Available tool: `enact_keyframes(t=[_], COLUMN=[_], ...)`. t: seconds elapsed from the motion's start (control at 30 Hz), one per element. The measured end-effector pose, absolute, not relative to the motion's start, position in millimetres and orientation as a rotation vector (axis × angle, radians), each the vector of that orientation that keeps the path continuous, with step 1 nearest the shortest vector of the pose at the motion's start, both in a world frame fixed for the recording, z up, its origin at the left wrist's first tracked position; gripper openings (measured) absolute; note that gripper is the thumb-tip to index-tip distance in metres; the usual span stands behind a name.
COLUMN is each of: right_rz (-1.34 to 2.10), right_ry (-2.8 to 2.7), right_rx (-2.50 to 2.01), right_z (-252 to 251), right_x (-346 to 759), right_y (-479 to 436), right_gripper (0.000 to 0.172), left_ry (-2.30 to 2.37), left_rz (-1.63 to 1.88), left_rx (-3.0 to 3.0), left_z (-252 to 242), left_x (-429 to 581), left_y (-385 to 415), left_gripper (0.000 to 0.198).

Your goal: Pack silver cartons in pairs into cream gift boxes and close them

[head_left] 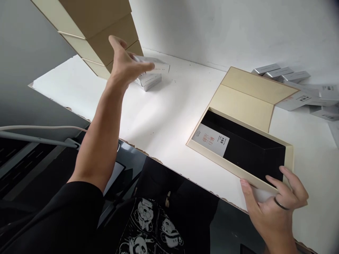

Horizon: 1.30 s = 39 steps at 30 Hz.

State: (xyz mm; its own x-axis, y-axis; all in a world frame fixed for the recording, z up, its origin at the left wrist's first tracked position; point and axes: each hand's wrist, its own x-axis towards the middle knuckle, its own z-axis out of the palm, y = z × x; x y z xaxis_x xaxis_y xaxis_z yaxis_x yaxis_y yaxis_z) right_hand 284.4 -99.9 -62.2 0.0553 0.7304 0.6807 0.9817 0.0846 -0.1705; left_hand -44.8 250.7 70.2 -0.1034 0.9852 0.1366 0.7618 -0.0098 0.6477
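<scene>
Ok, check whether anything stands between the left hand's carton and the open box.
Nothing visible does: only white tabletop lies between the silver carton at the left hand and the cream hinged-lid box, whose lid is folded back on the far side.

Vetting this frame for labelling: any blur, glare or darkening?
Head view: left hand and its silver box look motion-blurred; head view: soft glare on the white tabletop; head view: upper-right corner darkened, black sleeve showing little detail.
</scene>
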Motion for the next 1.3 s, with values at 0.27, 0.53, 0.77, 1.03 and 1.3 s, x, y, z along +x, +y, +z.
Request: enact_keyframes(t=[0.27, 0.53, 0.77, 1.03, 1.3], right_rz=[-0.459, -0.418, -0.356, -0.473, -0.344], right_ry=[-1.685, -1.648, -1.652, -1.735, -1.803], right_rx=[-1.774, -1.829, -1.834, -1.935, -1.69], right_z=[-57.9, -54.3, -52.7, -49.0, -51.5], right_x=[277.2, 270.3, 270.0, 286.5, 307.6], right_y=[-98.3, -99.0, -99.0, -105.5, -109.6], right_gripper=[0.055, 0.051, 0.048, 0.054, 0.059], left_ry=[0.463, 0.338, 0.394, 0.227, 0.365], left_rz=[0.685, -0.524, -0.716, -0.594, 0.17], left_rx=[2.465, 2.772, 2.776, 2.879, 2.649], left_z=[107.5, 113.6, 93.3, 77.5, 73.6], left_x=[36.6, 130.8, 119.0, 128.3, 68.0], left_y=[175.9, 111.3, 115.3, 108.1, 138.4], left_gripper=[0.066, 0.05, 0.071, 0.047, 0.083])
